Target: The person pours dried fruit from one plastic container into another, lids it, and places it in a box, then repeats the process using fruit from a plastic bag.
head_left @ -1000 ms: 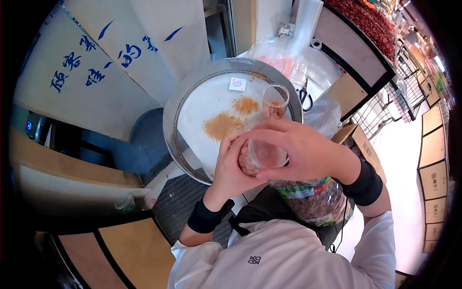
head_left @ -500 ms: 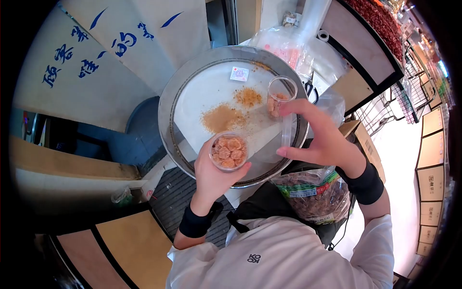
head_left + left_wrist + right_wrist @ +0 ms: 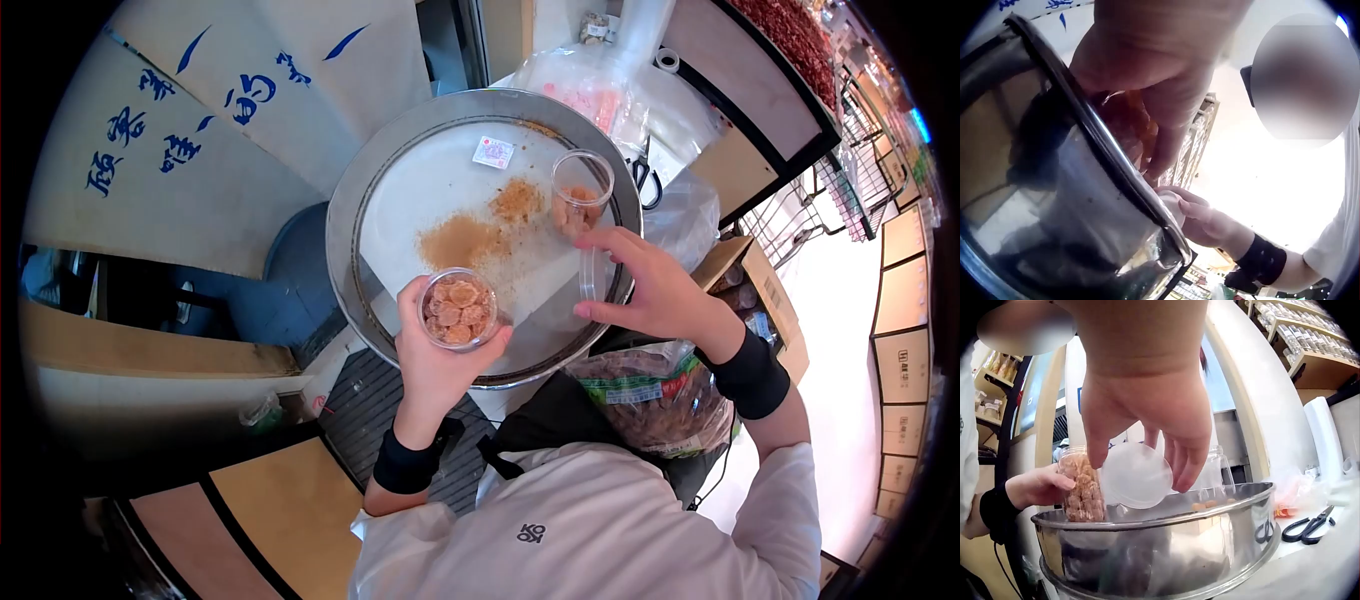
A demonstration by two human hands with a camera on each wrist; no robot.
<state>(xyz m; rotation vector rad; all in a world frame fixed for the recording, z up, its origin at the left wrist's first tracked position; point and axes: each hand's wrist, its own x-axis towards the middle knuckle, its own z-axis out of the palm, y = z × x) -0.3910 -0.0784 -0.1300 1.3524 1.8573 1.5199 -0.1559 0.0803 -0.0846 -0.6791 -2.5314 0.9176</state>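
Note:
My left hand (image 3: 437, 368) grips a clear plastic jar (image 3: 458, 312) full of orange-brown dried fruit pieces. The jar's mouth is uncovered and faces up, over the near left part of a round metal pan (image 3: 352, 190). Between the thumb and fingers of my right hand (image 3: 662, 292), a round translucent lid (image 3: 1137, 475) is pinched on edge. This hand is to the right of the jar, over the pan's right side. Just beyond its fingers, a second clear jar (image 3: 580, 196), uncovered and partly filled with similar pieces, stands in the pan.
Brown powder (image 3: 460, 243) and a small printed packet (image 3: 493, 152) lie on the pan's white base. Black-handled scissors (image 3: 646, 180) and plastic bags (image 3: 575, 85) are beyond its right rim. A bulging bag (image 3: 660, 405) of dark dried goods sits near my lap, beside a cardboard box (image 3: 765, 300).
Both hands were together around the lidded jar. The lid has come off and moved right in my right hand, while the left hand has brought the open jar to the left.

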